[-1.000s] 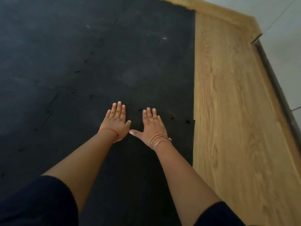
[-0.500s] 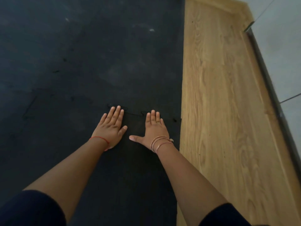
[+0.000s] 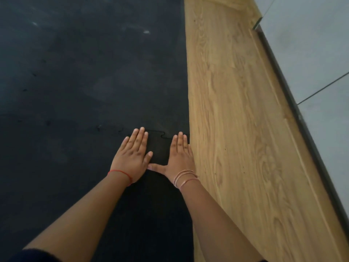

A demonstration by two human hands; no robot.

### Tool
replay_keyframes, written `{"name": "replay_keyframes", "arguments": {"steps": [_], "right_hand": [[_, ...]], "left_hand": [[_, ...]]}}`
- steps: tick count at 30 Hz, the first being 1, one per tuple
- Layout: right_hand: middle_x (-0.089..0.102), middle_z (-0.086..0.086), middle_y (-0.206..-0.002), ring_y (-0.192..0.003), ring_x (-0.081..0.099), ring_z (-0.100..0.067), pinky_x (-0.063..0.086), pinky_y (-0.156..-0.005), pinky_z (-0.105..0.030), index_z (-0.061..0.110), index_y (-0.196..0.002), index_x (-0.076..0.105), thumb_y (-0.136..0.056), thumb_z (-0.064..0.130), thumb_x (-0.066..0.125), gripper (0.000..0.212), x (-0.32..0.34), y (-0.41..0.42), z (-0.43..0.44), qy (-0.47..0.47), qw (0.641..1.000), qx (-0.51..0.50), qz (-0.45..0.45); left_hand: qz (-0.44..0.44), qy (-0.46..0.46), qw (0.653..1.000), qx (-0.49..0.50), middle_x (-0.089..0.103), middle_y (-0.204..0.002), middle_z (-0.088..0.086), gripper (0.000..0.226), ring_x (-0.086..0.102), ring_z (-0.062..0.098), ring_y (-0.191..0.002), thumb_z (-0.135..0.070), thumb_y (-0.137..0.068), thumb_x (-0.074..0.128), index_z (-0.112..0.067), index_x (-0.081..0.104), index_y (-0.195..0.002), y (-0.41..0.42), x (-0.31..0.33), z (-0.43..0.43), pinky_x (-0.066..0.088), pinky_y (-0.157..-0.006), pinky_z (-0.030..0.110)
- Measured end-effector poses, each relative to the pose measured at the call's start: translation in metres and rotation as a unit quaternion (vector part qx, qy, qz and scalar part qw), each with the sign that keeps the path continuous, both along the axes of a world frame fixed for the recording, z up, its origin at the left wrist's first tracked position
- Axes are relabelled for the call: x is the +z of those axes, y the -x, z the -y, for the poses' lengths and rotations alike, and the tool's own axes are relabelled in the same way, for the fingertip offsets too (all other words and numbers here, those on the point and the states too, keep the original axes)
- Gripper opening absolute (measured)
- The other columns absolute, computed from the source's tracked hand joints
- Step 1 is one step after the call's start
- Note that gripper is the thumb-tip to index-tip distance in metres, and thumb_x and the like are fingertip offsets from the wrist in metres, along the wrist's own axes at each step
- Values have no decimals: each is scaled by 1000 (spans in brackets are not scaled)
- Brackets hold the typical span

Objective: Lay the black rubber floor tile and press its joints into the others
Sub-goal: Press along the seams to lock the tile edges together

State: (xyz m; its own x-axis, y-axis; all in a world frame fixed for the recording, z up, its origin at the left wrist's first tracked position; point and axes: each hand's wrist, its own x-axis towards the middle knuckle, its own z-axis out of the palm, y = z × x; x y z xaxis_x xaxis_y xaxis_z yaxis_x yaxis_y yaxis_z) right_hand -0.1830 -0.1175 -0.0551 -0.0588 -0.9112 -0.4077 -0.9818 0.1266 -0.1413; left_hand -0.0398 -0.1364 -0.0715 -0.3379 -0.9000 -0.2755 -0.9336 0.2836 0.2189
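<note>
The black rubber floor tile (image 3: 154, 201) lies flat under my arms, its right edge along the wooden floor. Its jigsaw joint (image 3: 160, 134) runs across just beyond my fingertips, meeting the laid black tiles (image 3: 94, 63) farther out. My left hand (image 3: 133, 156) rests flat on the tile, palm down, fingers together, with a red thread at the wrist. My right hand (image 3: 179, 157) lies flat beside it near the tile's right edge, thumb stretched toward the left hand, thin bangles on the wrist. Neither hand holds anything.
A strip of light wooden floor (image 3: 236, 129) runs along the right of the tiles. Beyond it a dark metal track (image 3: 294, 110) borders grey floor slabs (image 3: 317, 53). Small white specks (image 3: 146, 32) mark the far tiles.
Both hands have shifted right along the joint toward the wooden floor's edge, staying flat on the tile. The view has turned so the wood strip fills more of the frame.
</note>
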Motion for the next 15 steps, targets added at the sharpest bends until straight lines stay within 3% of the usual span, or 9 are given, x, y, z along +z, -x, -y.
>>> {"name": "replay_keyframes", "arguments": {"steps": [6, 10, 13, 15], "right_hand": [[-17, -16, -156, -145, -13, -28, 0, -118, -39, 3, -145, -14, -66, 82, 44, 126, 7, 1, 6, -33, 999, 21, -25], [-17, -15, -156, -145, -13, -26, 0, -118, -37, 4, -146, -12, -68, 78, 49, 124, 12, 12, 8, -37, 998, 42, 17], [-19, -14, -156, -144, -16, -26, -3, -118, -36, 4, -145, -16, -67, 73, 58, 128, 13, 31, -4, -44, 998, 11, 32], [-17, -15, -156, -144, -15, -26, -3, -118, -36, 3, -145, -17, -66, 76, 54, 129, 10, 37, -12, -49, 999, -10, 8]], "left_hand": [[22, -22, 999, -3, -33, -145, 1, 59, -30, 11, -131, -43, -97, 10, -16, -27, -134, 2, 7, 0, -16, -108, 30], [38, -44, 998, -8, -26, -151, 7, 62, -23, 17, -138, -41, -98, 12, -11, -19, -141, 5, 15, 3, -13, -111, 31], [40, -30, 998, -38, -23, -152, 9, 64, -21, 18, -139, -42, -97, 13, -8, -16, -143, 17, 18, -2, -12, -111, 31], [38, -18, 996, -73, -24, -152, 8, 64, -22, 18, -139, -44, -97, 12, -9, -17, -142, 28, 14, -9, -12, -111, 31]]}}
